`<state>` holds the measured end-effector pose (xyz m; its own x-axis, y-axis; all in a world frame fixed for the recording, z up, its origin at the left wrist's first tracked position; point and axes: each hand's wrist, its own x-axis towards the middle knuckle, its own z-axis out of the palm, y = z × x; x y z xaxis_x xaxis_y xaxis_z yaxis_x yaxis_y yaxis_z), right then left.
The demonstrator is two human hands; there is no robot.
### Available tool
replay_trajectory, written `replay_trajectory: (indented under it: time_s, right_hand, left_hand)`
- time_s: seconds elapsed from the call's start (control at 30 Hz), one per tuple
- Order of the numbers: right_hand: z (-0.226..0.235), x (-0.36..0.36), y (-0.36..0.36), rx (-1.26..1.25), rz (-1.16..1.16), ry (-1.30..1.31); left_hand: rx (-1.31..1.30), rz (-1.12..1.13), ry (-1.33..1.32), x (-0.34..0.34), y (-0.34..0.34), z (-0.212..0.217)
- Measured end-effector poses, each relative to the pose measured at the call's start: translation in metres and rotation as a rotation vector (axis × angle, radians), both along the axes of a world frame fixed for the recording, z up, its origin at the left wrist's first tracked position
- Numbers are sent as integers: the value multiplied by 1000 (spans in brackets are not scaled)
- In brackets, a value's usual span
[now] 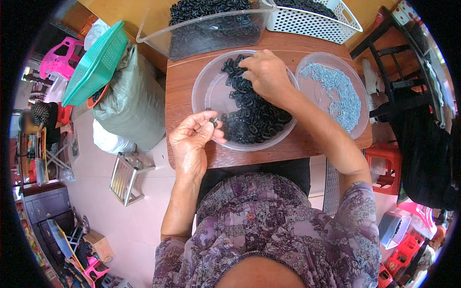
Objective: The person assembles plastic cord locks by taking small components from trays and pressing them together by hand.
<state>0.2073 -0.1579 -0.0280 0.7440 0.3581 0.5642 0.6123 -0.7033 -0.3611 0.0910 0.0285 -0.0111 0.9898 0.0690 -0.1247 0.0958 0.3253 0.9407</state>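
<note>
Small black piece (213,123): pinched above the near-left edge of the clear tub, at 8 o'clock; shiny bit showing beside it, too small to make out.
Left hand (191,138): closed on that piece between thumb and fingertips, other fingers loosely curled; wrist nearly straight, forearm rising from 7 o'clock.
Right hand (267,76): reaching over the far side at 1 o'clock, back uppermost, fingers bent down toward the heap; cannot tell whether gripping anything, fingertips partly hidden.
Right forearm (331,137): slanting in from 4 o'clock, elbow bent outward.
Black parts (257,120): heaped from 12 round to 6 o'clock in the tub.
Clear tub (210,93): standing on the wooden table (180,93).
Round tray (316,94): at 3 o'clock, just beside the tub, holding light-blue pieces (343,103).
Clear bin (156,36): at 11 o'clock, filled with black parts.
White perforated basket (307,28): at 1 o'clock, likewise loaded.
Green basket (93,72): at 10 o'clock, tilted against a bulging sack (132,108).
</note>
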Motion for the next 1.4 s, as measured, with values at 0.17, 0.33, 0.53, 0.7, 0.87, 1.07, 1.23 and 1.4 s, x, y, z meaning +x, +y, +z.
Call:
replay_trajectory:
  time_s: [0.17,0.33,0.53,0.7,0.87,1.07,1.23,1.4]
  right_hand:
    - [-5,12,16,-344,65,-109]
    - [-3,11,14,-411,158,-247]
    - [-6,11,11,-509,109,-369]
    - [-3,-4,11,-104,164,-56]
    - [8,-39,16,616,268,680]
    - [12,-60,23,954,295,997]
    - [8,-69,27,1081,355,1031]
    - [9,-72,25,1148,337,1066]
  left_hand:
    - [-23,-4,7,-1,-2,-2]
    - [-16,-19,31,1,-4,-1]
    - [-38,-6,33,3,-9,1]
    - [-37,-9,18,6,-11,2]
    - [-57,2,34,11,-16,2]
    - [-134,-15,2,12,-20,4]
    - [-191,39,-17,11,-20,4]
    - [-63,59,-61,5,-19,5]
